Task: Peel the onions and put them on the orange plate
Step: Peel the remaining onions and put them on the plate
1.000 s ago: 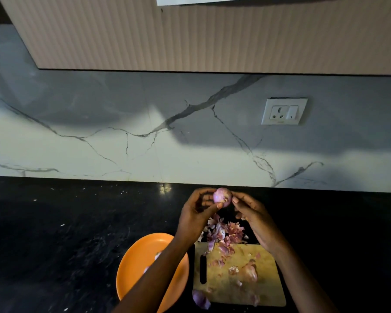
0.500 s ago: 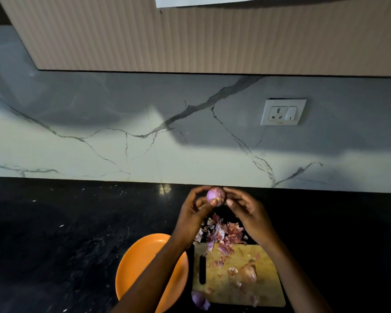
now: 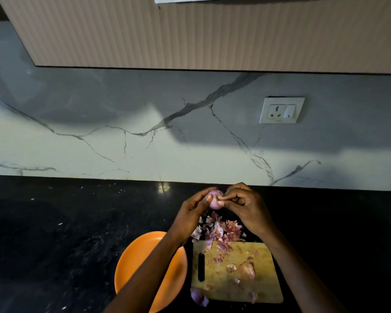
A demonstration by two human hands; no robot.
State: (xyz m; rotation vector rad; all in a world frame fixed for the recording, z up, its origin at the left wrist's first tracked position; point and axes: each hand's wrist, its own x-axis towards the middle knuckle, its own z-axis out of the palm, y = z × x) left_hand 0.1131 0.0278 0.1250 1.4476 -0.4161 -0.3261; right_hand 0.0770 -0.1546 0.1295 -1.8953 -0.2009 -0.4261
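1. Small pale-purple onion (image 3: 214, 201), round and smooth, is held up in the air between your two hands, above the heap of peelings and short of the wall.
2. No brand, label or readable writing shows anywhere; the white wall socket with its rocker switch (image 3: 281, 110) bears a small mark too fine to read.
3. Your left hand (image 3: 191, 214) curls its fingers round the onion from the left, thumb against its near side.
4. Your right hand (image 3: 246, 207) pinches at the onion's right side with thumb and forefinger pressed together; whether a strip of skin sits between them you cannot tell.
5. The onion's surface looks glossy and mostly bare.
6. A heap of papery pink-purple onion skins (image 3: 219, 233) lies under your hands, spilling onto the far edge of the rectangular pale wooden cutting board with a slot handle (image 3: 264, 290).
7. A brownish unpeeled onion (image 3: 247, 271) rests on the board, and a purple onion piece (image 3: 198, 295) lies at the board's near left corner.
8. The round orange plate (image 3: 131, 267) sits just left of the board, partly hidden by your left forearm, on the black speckled stone counter (image 3: 54, 233).
9. Behind stands a white marble wall with grey veins (image 3: 99, 143) beneath a ribbed beige cabinet (image 3: 212, 35).
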